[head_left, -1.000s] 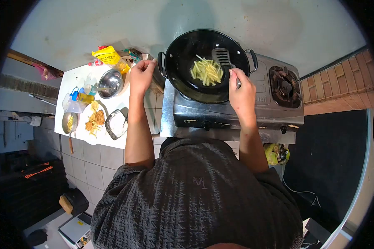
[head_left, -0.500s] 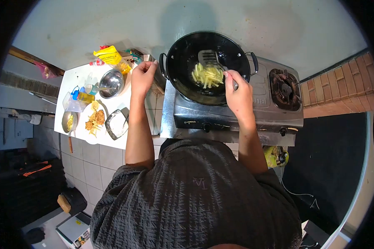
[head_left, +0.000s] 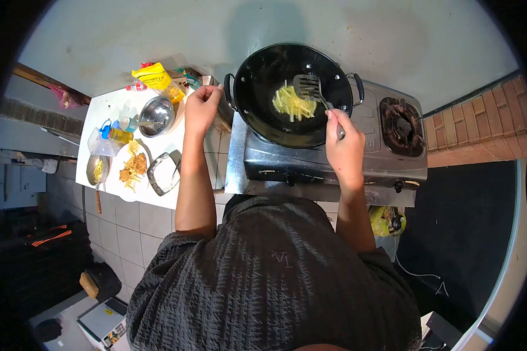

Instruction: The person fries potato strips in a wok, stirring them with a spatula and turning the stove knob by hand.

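Observation:
A slotted spatula [head_left: 308,89] with a grey handle is in my right hand [head_left: 345,142], fingers wrapped round it. Its blade slants over the far right side of a heap of pale yellow potato strips [head_left: 293,105]. The strips lie in the bottom of a black two-handled wok [head_left: 263,124] on the left side of the gas stove [head_left: 363,153]. My left hand [head_left: 202,109] is closed, thumb and fingers pinched together, with nothing showing between them. Its fingertips are right beside the wok's left handle [head_left: 230,92].
A bare burner [head_left: 401,126] is on the stove's right. On the white table [head_left: 158,199] at left are a steel bowl [head_left: 157,116], a plate of fried food [head_left: 133,167], a small pan [head_left: 98,170], a square dish [head_left: 164,174], a yellow packet [head_left: 153,76] and an oil bottle [head_left: 120,135].
My right hand and the spatula have moved right and slightly toward me. The blade has shifted to the right over the strips, and the heap has changed shape. My left hand stays put.

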Available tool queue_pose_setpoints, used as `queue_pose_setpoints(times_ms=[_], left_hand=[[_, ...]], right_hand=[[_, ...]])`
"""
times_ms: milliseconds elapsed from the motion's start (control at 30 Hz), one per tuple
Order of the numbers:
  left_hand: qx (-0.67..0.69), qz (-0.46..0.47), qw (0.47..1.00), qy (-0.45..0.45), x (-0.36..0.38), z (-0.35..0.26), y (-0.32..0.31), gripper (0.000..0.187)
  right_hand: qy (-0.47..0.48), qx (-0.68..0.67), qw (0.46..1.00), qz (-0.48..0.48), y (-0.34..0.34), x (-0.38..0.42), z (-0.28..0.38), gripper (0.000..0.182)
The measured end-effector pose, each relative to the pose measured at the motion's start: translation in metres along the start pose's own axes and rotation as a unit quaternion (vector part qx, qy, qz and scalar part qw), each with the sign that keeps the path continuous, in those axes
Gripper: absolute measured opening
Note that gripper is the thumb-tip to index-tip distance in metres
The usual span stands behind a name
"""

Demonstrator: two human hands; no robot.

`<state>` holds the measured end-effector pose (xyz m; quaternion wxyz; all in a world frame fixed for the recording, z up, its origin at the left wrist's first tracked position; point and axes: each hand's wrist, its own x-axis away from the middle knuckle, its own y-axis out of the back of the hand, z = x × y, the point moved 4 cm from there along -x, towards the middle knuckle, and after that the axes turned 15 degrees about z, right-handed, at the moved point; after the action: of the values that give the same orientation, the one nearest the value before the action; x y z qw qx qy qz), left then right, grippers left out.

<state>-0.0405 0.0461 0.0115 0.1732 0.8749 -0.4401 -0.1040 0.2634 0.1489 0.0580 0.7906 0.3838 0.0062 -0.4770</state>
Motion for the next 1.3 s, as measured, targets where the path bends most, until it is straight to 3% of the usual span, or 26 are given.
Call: queue_pose_setpoints(times_ms=[200,400,600,967,1300], left_hand=[[0.009,0.013,1.000,-0.001,0.000,0.003,-0.006,0.026],[0.001,0.019,1.000,0.020,0.004,0.000,-0.004,0.031],[0.006,0.003,1.000,-0.015,0.001,0.005,-0.004,0.029],[-0.005,0.002,1.000,0.006,0.003,0.005,-0.001,0.030],[-0.002,0.004,1.000,0.004,0.003,0.000,-0.003,0.031]], right_hand=[[0.005,0.044,0.999,-0.015,0.000,0.004,-0.008,0.014],[-0.002,-0.017,1.000,0.016,-0.003,0.008,-0.003,0.014],[0.004,0.029,1.000,-0.009,-0.007,0.001,-0.009,0.014],[-0.006,-0.027,0.998,0.054,-0.007,-0.002,-0.008,0.014],[0.016,-0.021,0.999,0.024,-0.008,0.002,-0.007,0.013]])
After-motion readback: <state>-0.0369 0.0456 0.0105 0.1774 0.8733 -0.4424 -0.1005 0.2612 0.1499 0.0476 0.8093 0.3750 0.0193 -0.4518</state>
